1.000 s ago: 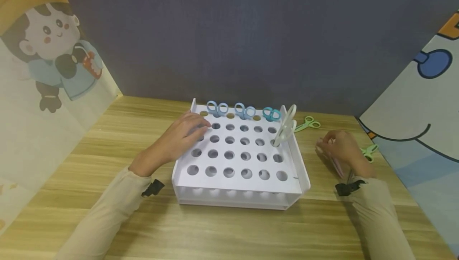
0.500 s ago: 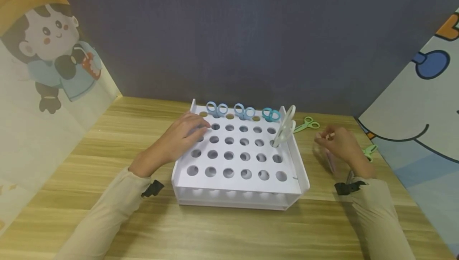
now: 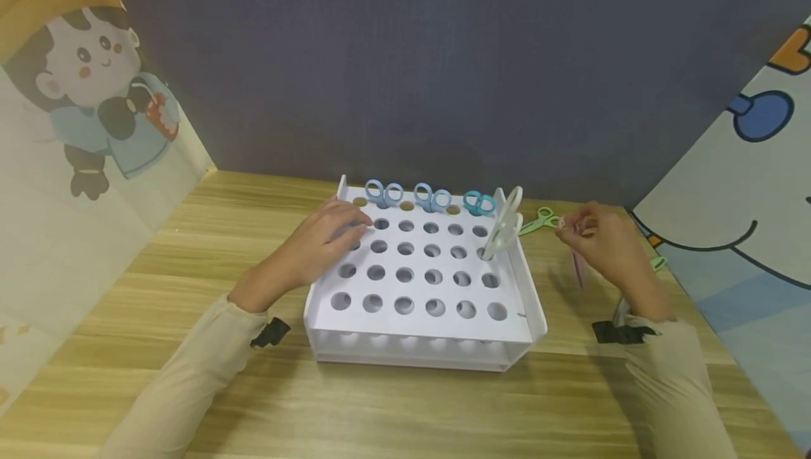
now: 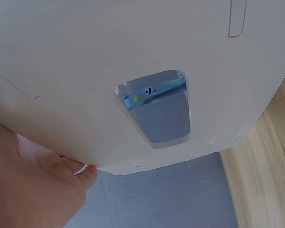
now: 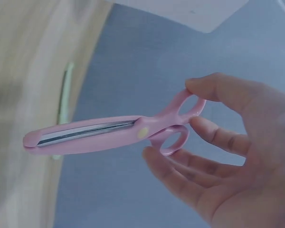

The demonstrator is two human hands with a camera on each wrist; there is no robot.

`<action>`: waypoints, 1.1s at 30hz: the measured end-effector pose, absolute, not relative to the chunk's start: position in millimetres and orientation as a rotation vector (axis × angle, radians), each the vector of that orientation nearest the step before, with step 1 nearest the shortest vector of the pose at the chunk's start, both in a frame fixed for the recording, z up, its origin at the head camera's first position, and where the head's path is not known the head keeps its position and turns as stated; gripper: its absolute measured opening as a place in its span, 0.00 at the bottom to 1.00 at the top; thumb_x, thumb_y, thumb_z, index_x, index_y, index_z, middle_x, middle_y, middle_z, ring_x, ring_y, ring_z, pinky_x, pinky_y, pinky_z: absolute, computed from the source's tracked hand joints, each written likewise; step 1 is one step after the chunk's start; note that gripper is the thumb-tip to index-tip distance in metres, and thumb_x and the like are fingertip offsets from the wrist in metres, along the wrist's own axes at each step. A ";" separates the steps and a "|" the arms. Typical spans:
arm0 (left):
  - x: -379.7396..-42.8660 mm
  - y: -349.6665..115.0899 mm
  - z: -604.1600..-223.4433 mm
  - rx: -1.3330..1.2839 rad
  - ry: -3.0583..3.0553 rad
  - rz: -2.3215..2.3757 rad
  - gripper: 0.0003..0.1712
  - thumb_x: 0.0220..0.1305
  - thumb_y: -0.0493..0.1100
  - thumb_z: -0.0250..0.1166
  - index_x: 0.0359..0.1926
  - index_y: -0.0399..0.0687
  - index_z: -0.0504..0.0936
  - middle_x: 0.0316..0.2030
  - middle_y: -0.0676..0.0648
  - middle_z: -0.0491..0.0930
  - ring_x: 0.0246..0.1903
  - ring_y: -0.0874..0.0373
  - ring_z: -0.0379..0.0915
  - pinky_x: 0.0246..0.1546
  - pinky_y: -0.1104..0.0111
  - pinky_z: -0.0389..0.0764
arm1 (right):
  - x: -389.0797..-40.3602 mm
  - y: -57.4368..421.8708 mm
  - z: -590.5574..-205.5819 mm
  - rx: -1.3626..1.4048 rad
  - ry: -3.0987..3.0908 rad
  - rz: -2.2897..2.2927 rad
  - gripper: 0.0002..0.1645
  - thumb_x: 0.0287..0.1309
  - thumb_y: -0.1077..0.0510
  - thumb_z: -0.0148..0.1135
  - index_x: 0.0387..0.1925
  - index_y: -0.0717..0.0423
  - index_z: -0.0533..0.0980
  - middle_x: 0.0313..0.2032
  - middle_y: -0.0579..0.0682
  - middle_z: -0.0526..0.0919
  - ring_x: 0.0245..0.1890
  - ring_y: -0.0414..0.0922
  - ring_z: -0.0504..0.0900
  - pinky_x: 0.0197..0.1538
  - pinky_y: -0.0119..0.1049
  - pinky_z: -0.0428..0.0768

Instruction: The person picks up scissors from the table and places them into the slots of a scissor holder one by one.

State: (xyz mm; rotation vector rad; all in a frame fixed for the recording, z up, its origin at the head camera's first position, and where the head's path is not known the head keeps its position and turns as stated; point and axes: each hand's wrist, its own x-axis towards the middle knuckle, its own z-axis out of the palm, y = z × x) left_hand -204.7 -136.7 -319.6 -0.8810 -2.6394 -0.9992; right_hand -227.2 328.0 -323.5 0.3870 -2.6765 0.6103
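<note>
My right hand (image 3: 602, 241) pinches the handle loops of pink scissors (image 5: 109, 133), closed and held up off the table right of the rack. In the right wrist view their covered blades point left, with thumb and fingers at the rings. My left hand (image 3: 323, 237) rests over the left edge of a white rack (image 3: 418, 322) with rows of round holes; fingers and thumb lie on its top. Light blue scissors (image 3: 384, 194), a second light blue pair (image 3: 433, 197) and teal scissors (image 3: 479, 203) stand in the back row. White scissors (image 3: 505, 223) lean in a right-hand hole.
Green scissors (image 3: 541, 220) lie on the wooden table (image 3: 405, 410) behind my right hand. Another green handle (image 3: 659, 262) shows beyond my right wrist. A dark panel (image 3: 405, 72) closes the back, and printed walls (image 3: 95, 114) stand at both sides.
My right hand has lifted the pink scissors from the table and moved slightly away from me, their blades now hanging more upright. My left hand and the rack have stayed put.
</note>
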 end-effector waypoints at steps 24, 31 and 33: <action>-207.0 -137.5 -318.8 -0.884 -2.649 -0.977 0.18 0.74 0.46 0.52 0.52 0.42 0.82 0.59 0.40 0.78 0.67 0.43 0.64 0.75 0.52 0.50 | -188.9 279.5 -273.2 0.504 -2.270 0.752 0.38 0.46 0.69 0.76 0.62 0.59 0.74 0.51 0.61 0.78 0.49 0.42 0.81 0.47 0.10 0.73; -204.9 -137.0 -318.1 -0.874 -2.648 -0.979 0.17 0.74 0.46 0.52 0.52 0.43 0.83 0.59 0.41 0.78 0.67 0.44 0.64 0.76 0.54 0.47 | -170.0 266.8 -257.7 0.501 -2.105 0.827 0.27 0.47 0.72 0.74 0.52 0.64 0.81 0.54 0.53 0.77 0.51 0.32 0.77 0.51 0.18 0.77; -204.9 -137.1 -319.1 -0.877 -2.645 -0.984 0.17 0.74 0.46 0.53 0.51 0.43 0.83 0.59 0.41 0.78 0.67 0.44 0.64 0.76 0.54 0.47 | -165.0 262.2 -251.4 0.502 -2.052 0.835 0.24 0.48 0.71 0.74 0.51 0.66 0.82 0.55 0.51 0.78 0.52 0.35 0.77 0.51 0.19 0.78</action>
